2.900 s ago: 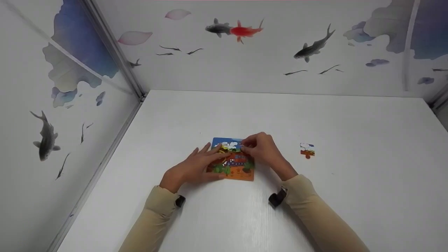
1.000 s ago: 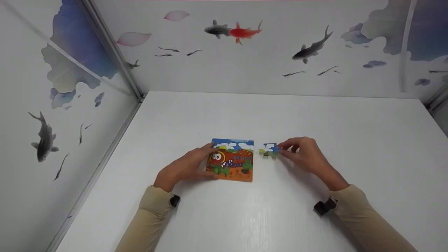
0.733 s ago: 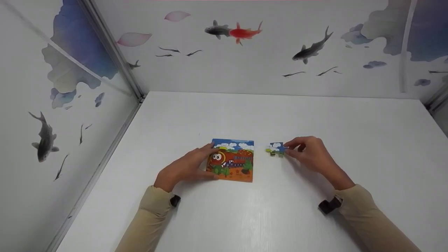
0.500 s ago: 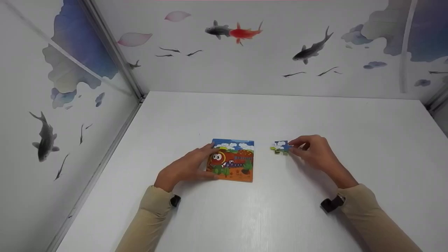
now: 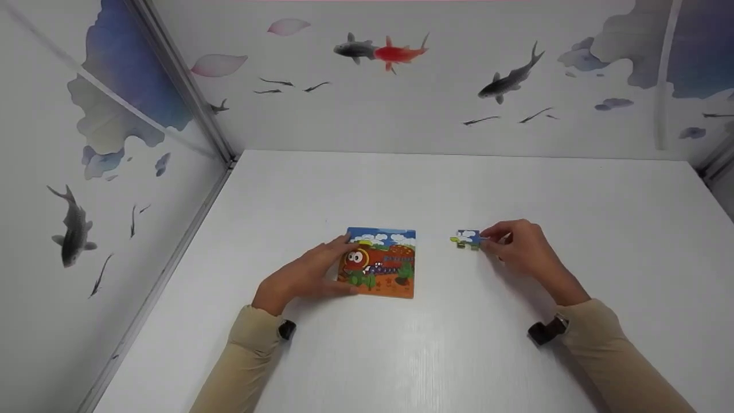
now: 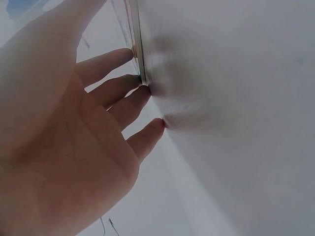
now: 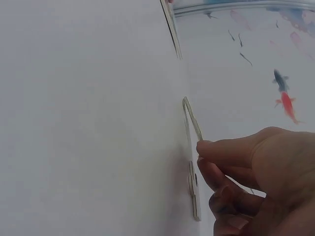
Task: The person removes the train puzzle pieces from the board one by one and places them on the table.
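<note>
Puzzle picture [image 5: 381,267], showing a train scene, lay flat on the bench [image 5: 367,355], nearer the left edge than the right and well in from the far edge. Its face looked whole, with no gap in the part that showed, so I judged that part done; fingertips covered bits of its left side. There the left hand [image 5: 307,272] rested against it, grip spread, thumb and fingers apart. Farther right, apart from the picture, the grip of the right hand [image 5: 524,249] pinched a loose piece [image 5: 467,239] of blue and white, tilted, its lower end close to the bench; I could not tell whether it touched. Near those fingers a second piece [image 7: 194,191] lay on the bench, edge-on in the right wrist view. Both pieces seemed left to deal with; where they belonged did not show.
</note>
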`<state>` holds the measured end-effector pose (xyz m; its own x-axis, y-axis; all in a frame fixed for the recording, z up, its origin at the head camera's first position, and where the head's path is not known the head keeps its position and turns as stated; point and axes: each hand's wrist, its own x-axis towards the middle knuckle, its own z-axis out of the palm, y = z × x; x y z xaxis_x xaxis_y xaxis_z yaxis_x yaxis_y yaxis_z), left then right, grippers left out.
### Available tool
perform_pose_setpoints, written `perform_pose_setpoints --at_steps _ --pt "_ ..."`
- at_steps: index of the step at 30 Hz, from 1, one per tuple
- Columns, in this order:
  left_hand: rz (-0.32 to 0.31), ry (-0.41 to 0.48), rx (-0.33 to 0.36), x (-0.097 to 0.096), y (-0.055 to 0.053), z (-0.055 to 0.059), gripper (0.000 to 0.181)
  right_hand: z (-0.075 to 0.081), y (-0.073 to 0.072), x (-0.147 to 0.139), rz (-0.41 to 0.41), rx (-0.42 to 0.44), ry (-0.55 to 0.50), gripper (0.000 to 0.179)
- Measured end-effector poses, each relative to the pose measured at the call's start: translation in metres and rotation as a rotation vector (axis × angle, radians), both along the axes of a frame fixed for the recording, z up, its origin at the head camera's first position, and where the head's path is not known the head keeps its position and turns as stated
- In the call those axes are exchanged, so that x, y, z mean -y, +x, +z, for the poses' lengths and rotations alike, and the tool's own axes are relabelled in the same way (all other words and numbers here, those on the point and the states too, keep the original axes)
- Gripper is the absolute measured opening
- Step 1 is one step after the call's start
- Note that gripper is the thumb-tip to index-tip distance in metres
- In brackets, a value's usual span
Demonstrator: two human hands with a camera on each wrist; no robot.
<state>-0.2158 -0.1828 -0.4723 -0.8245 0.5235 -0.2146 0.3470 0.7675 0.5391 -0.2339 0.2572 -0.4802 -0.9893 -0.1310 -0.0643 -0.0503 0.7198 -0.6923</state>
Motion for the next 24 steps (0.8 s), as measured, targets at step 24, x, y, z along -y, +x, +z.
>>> perform_pose_setpoints --at_steps 24 --pt "0.018 0.012 0.034 -0.0006 0.0004 0.0013 0.090 0.0004 0.0015 -0.0013 0.018 -0.034 0.060 0.019"
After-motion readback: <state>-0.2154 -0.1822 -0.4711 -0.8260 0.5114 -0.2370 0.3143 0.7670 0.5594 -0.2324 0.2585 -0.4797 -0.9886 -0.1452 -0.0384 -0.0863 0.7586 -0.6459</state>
